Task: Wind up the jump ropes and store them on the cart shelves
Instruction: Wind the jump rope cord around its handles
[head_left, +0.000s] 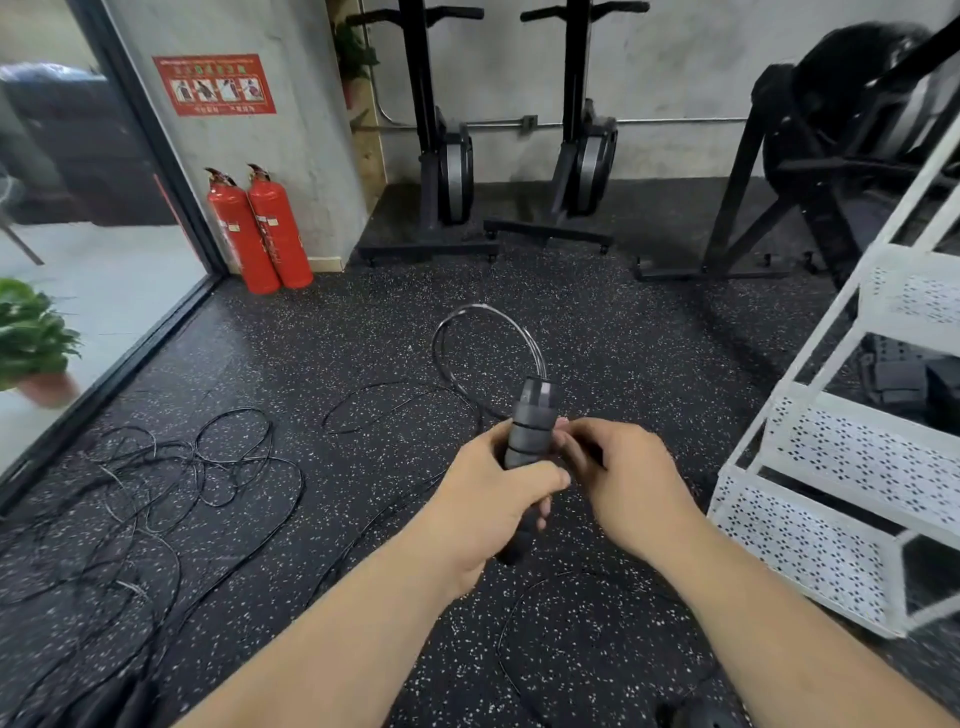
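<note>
My left hand (493, 483) grips the dark grey jump rope handle (530, 426), held upright in front of me. Its thin black cord (488, 317) arcs in a loop above the handle and trails down to the floor. My right hand (618, 467) sits against the handle's right side, fingers curled and pinching the cord there. A tangle of more black jump ropes (156, 483) lies on the floor to the left. The white perforated cart (852, 457) with its shelves stands at the right.
Two red fire extinguishers (260, 228) stand by the wall. Black rowing machines (519, 156) and a bike (831, 156) line the back. A potted plant (31, 338) is at the left, behind glass. Dark items (904, 379) lie on a cart shelf.
</note>
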